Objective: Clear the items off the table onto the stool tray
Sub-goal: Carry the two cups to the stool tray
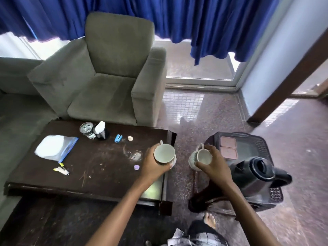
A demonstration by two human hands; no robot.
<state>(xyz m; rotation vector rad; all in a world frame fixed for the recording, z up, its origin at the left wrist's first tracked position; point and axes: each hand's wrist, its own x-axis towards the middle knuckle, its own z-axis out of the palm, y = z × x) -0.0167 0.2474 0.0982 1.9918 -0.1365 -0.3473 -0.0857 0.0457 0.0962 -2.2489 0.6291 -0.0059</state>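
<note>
Two forearms reach forward and down from the bottom of the head view, each ending in a hand that holds a cup. The left hand [154,166] comes in over the near right corner of the desk [99,166], wrist straight, fingers curled round the side of the left cup [164,154], which is held upright above the desk's right end. The right hand [213,164] is out over the floor, between the desk and the tray [276,194]. Its fingers arch over the far rim and its thumb clamps the near side of the right cup [202,157], which is tilted slightly toward the camera. Both cups look empty. Something white shows under each, but I cannot tell what.

The dark plastic tray sits to the right and holds a black flask [259,169] at its near end and two pink pads [228,147] at its far left side.

On the desk a glass [87,129] of clear liquid stands at the far edge, touching a black holder [103,134] with a white-capped bottle in it. Near them lie a blue clip [118,138] and, at the left, a plastic bag [55,148] with white contents.
</note>
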